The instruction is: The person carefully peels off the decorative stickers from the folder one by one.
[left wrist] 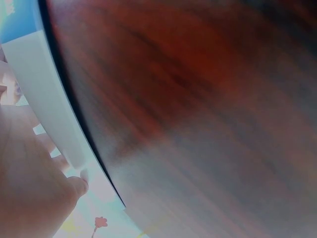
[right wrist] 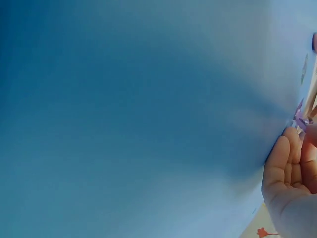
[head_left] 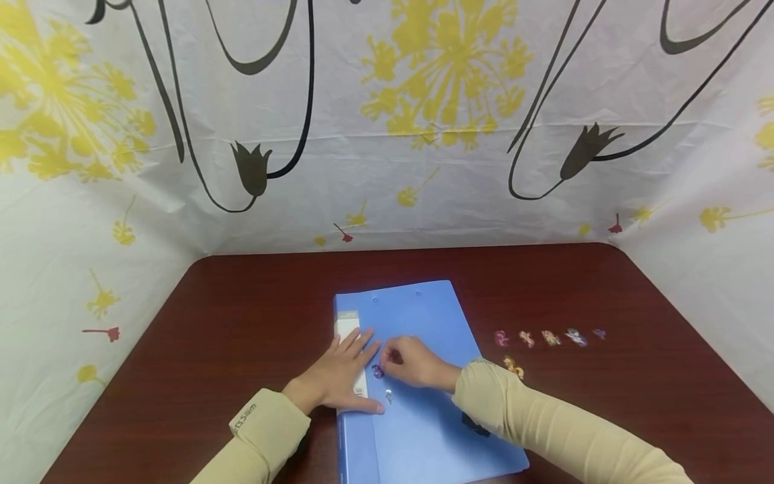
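Note:
A blue folder (head_left: 423, 309) lies on the table, with a white label (head_left: 347, 324) along its spine. My left hand (head_left: 341, 373) rests spread on the folder's left side, fingers and thumb straight, partly covering the label. My right hand (head_left: 414, 363) is beside it with fingers curled, and its fingertips pinch a small purple sticker (right wrist: 300, 119) at the folder's surface. Just below that sticker, a small silvery sticker (head_left: 389, 396) lies on the cover. In the left wrist view, the left hand (left wrist: 29, 173) shows along the folder's edge.
To the right of the folder lie several small colourful character stickers, among them a pink one (head_left: 501, 338), a white and blue one (head_left: 576, 337) and an orange one (head_left: 514, 367) near the right sleeve. A patterned white cloth (head_left: 387, 202) surrounds the dark wooden table (head_left: 254, 302).

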Tool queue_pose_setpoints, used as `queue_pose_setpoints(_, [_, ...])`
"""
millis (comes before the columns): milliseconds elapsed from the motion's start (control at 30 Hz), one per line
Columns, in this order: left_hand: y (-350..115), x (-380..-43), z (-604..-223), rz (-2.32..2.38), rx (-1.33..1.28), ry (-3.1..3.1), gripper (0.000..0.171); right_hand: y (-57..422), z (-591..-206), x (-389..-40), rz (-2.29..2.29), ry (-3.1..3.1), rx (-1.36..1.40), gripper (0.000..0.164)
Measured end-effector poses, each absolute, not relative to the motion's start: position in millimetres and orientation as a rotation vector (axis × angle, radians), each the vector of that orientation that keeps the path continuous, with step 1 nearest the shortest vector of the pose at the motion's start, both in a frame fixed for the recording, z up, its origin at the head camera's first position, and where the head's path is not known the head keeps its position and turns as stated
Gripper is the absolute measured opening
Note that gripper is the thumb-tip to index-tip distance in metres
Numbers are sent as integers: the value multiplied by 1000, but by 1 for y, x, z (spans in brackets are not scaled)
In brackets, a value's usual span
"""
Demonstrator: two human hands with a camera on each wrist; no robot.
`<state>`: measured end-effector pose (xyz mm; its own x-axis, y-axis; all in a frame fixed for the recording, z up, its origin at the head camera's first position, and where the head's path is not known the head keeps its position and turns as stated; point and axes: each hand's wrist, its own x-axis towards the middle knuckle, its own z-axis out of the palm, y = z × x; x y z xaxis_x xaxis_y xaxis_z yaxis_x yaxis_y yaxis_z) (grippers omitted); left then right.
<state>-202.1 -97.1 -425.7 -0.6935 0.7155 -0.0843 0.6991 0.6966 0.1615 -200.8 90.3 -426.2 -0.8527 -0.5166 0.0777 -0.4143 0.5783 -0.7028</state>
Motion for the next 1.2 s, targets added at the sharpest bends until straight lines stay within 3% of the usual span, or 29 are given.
queue_pose_setpoints(700, [-96,-201,-423,190,1124,2745,103,119,-402,-178,-1469,2521,-639,5])
queue_pose_setpoints(1200, [-97,-203,-423,191,1118,2732,102,228,-418,-171,-1516,2688,-317,9])
